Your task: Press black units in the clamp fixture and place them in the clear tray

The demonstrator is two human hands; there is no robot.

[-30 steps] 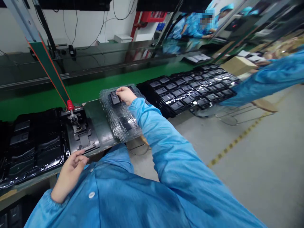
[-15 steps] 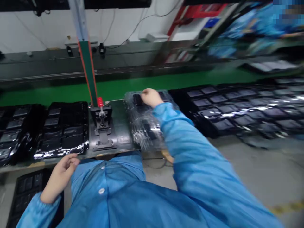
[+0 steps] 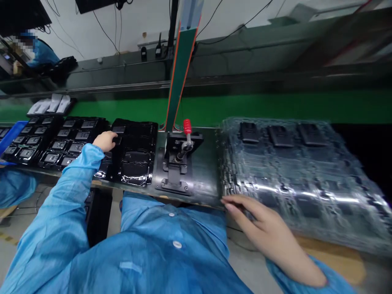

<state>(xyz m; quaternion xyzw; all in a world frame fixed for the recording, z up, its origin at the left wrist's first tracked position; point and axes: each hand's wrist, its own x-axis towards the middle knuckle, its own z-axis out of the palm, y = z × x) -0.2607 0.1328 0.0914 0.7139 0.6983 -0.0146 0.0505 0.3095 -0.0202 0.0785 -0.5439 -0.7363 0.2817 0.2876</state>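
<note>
My left hand (image 3: 105, 141) reaches out over a glossy black tray (image 3: 134, 163) left of the fixture. Its fingers curl around a small black part (image 3: 117, 140) at the tray's far left pocket. My right hand (image 3: 255, 218) lies with fingers stretched out at the near left corner of a stack of clear plastic trays (image 3: 306, 171), touching its edge and holding nothing. Three black parts (image 3: 280, 135) sit in the far row of the top clear tray.
A black clamp fixture (image 3: 177, 167) with a red-handled lever (image 3: 186, 126) stands between the two trays. A green post (image 3: 180, 69) rises behind it, in front of a green conveyor belt (image 3: 260, 108). More black trays of parts (image 3: 52, 139) and a blue bin (image 3: 10, 132) lie at left.
The view has swung left. My right hand drew back from the far row of the clear tray to its near edge. My left hand left my lap and reached onto the black tray.
</note>
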